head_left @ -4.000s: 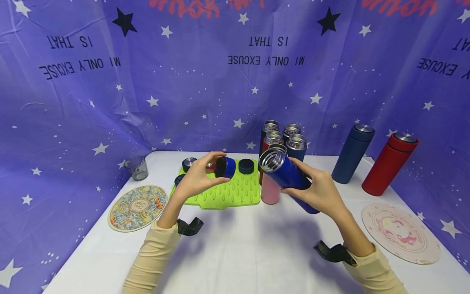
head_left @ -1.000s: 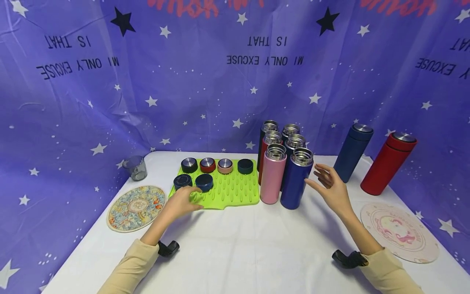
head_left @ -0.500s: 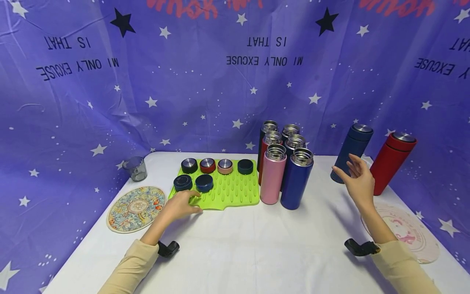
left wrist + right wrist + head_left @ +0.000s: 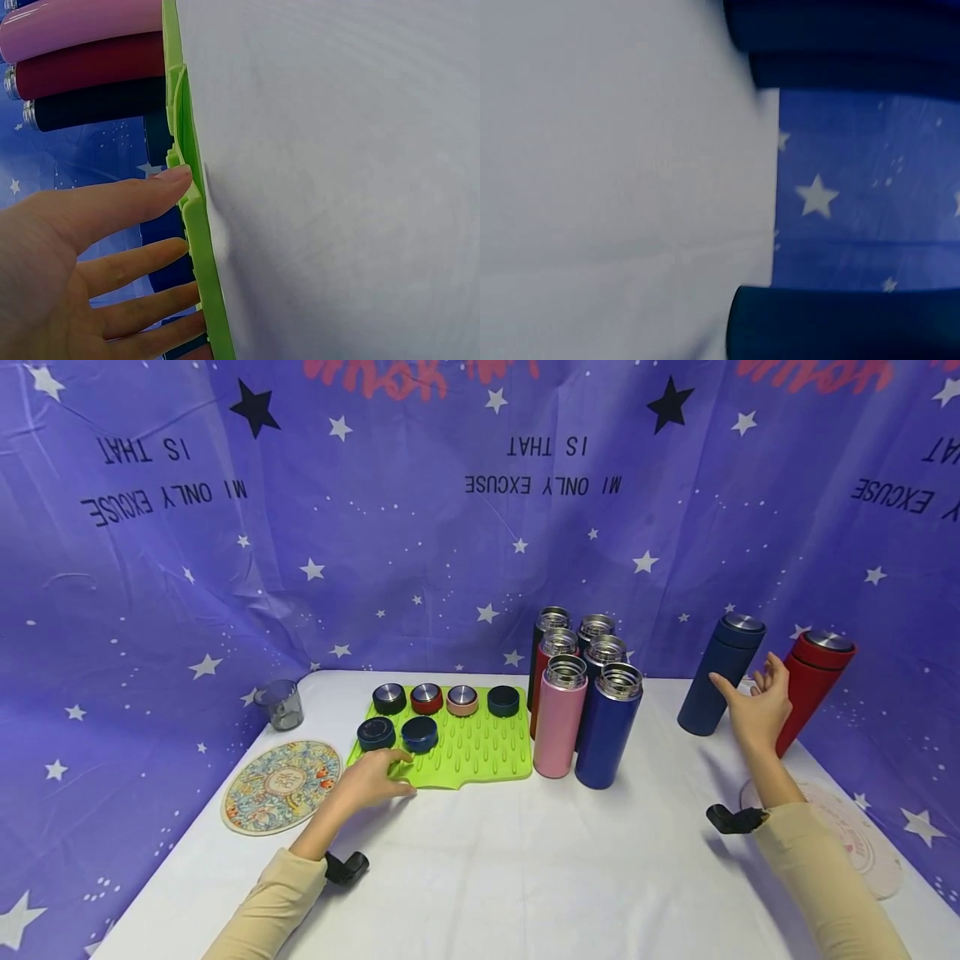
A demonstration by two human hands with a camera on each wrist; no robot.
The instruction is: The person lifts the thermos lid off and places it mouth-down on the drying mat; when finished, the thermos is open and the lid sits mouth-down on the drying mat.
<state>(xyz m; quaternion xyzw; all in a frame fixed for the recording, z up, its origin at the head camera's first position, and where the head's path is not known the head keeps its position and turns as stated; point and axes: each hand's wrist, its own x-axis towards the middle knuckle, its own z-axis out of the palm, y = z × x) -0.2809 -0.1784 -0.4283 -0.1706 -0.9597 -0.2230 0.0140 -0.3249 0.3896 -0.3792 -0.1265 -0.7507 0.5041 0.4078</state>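
Observation:
My right hand [image 4: 761, 706] reaches around the capped navy thermos [image 4: 716, 681], thumb in front of its body and loosely bent fingers on its right side. Whether the skin touches it I cannot tell; the hand is outside the right wrist view. Behind the fingers stands the capped red thermos [image 4: 813, 685], partly hidden. My left hand [image 4: 371, 777] hovers over or rests at the front edge of the green mat [image 4: 480, 760], thumb and fingers spread, holding nothing. Just beyond its fingers lies a blue lid [image 4: 419, 734] beside a navy lid [image 4: 376, 732].
Several uncapped thermoses stand grouped right of the mat, with a pink one [image 4: 559, 718] and a blue one [image 4: 609, 727] in front. Black [image 4: 389, 697], red [image 4: 427, 697], pink [image 4: 462, 699] and dark teal [image 4: 502, 700] lids line the mat's back. A glass cup [image 4: 281, 706] and round coasters flank them.
The blue thermos and its lid, held in the air earlier, now stand on the table and lie on the mat. My right hand has moved right to the navy thermos; the left stays put.

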